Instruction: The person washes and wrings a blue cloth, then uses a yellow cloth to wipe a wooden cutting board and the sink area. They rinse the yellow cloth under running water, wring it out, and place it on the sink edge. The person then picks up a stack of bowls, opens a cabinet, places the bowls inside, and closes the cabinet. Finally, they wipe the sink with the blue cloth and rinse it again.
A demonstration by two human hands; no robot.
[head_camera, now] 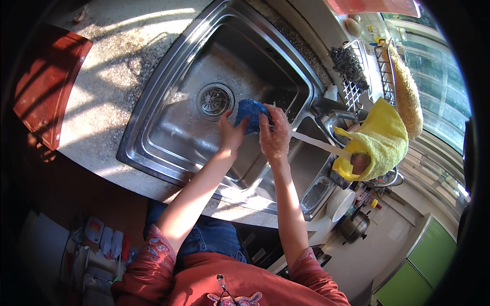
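A wet blue object [250, 114], perhaps a bowl or a cloth, is held between both hands over the steel double sink [160, 164]. My left hand [232, 132] grips its near left side, fingers partly around it. On its right side, my right hand [275, 132] holds it and looks wet. A stream of water [319, 144] runs from the faucet outlet [360, 162] toward my right hand. A yellow cloth [383, 141] is draped around the faucet. The round drain strainer [215, 101] lies just left of the blue object.
A red-brown board [49, 84] lies on the speckled counter [111, 76] at left. Wire racks [354, 84] hold a dark scouring pad [348, 67] and a loofah [407, 91] by the window. A white bowl [340, 205] and a steel pot [354, 226] stand right of the sink.
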